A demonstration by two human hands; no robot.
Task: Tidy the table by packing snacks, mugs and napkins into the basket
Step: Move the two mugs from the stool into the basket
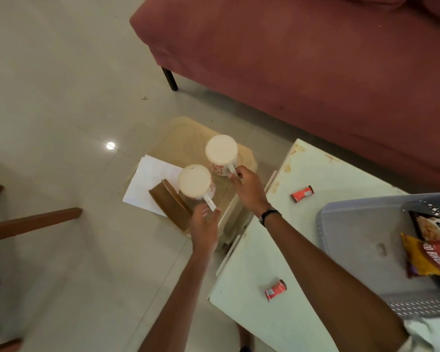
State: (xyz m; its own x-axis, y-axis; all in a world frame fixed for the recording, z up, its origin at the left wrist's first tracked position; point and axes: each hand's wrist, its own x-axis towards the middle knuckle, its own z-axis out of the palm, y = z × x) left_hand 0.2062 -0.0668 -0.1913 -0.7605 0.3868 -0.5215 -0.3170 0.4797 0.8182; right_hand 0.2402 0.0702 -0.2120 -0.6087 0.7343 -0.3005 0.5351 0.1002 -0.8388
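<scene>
Left of the basket [346,224], beyond the surface's edge, each hand's grip pinches a mug handle pointing back at it, left hand [205,224] on the near mug [194,181], right hand [247,186] on the far mug [221,152], so both must travel rightward to the basket

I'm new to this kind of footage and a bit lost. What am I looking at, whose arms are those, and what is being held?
This is one picture from a camera worn on a person's head, looking down at their own arms. The left hand grips the handle of the nearer mug; the right hand grips the handle of the farther mug. Beneath them lie white napkins and a brown holder. On the pale table sit two small red snack packets and a grey basket already holding snack bags.
</scene>
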